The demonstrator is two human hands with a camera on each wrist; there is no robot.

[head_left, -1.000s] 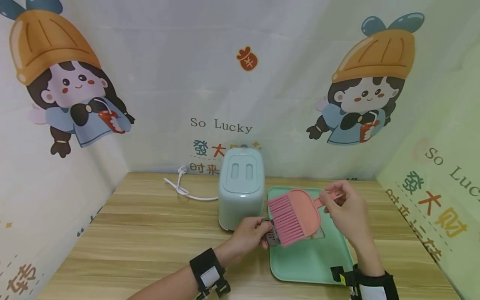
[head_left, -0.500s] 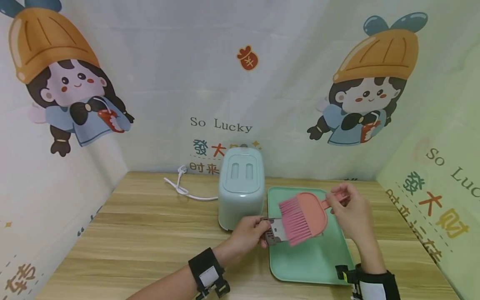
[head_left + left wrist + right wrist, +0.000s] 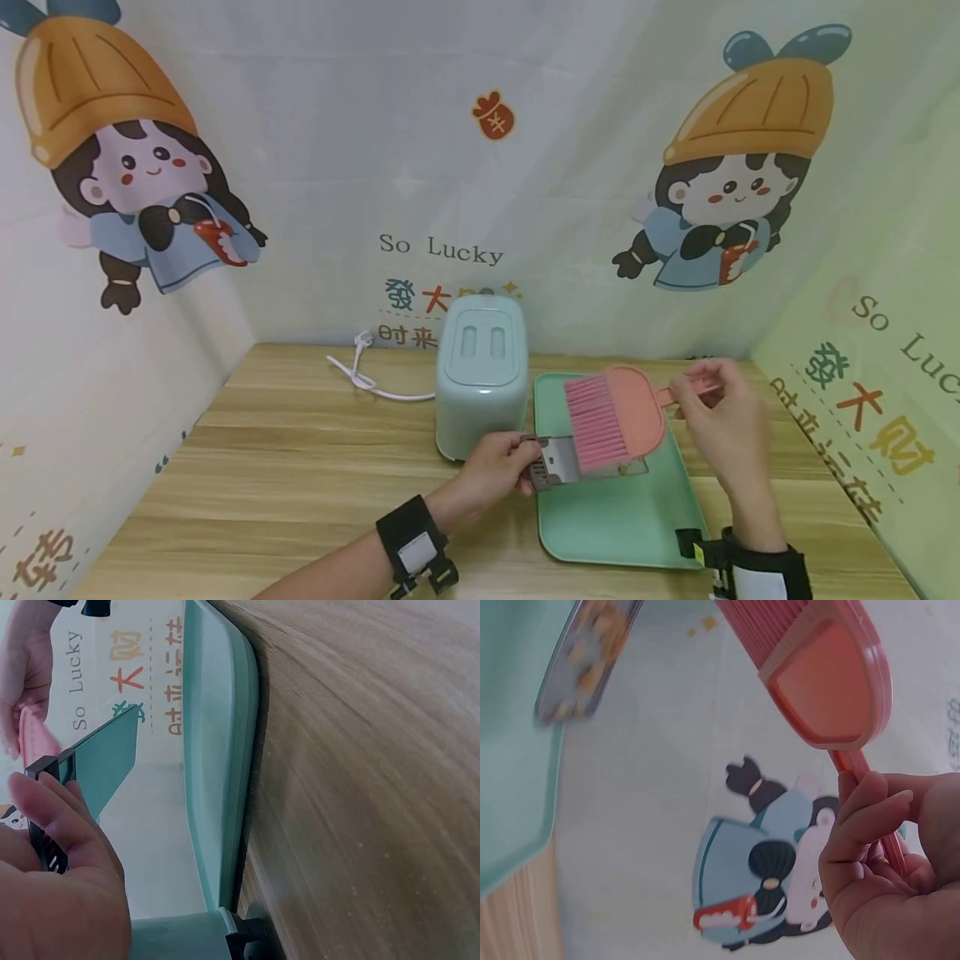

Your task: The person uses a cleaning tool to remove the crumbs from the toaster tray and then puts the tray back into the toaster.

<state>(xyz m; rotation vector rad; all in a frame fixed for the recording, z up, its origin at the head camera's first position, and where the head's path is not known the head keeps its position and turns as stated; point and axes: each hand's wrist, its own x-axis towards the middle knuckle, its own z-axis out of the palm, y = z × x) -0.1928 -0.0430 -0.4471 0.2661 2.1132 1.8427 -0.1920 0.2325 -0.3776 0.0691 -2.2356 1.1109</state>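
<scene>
My left hand (image 3: pixel 491 468) grips the vented end of a thin metal crumb tray (image 3: pixel 558 460), held above the green tray (image 3: pixel 615 529). Tan crumbs (image 3: pixel 604 636) lie on its far part in the right wrist view. My right hand (image 3: pixel 729 429) pinches the handle of a pink brush (image 3: pixel 636 410), whose bristles point left over the crumb tray and hide part of it. Whether the bristles touch the metal cannot be told. In the left wrist view the crumb tray (image 3: pixel 111 761) juts out beyond my fingers, with my right hand (image 3: pixel 28 675) farther off.
A pale green toaster (image 3: pixel 480 383) stands just left of the green tray, behind my left hand. Its white cord (image 3: pixel 367 383) lies loosely on the wooden table (image 3: pixel 315 467). A printed cloth (image 3: pixel 577 208) hangs at the back and sides.
My right hand has drawn the brush to the right, uncovering more of the crumb tray. The left hand has stayed almost where it was.
</scene>
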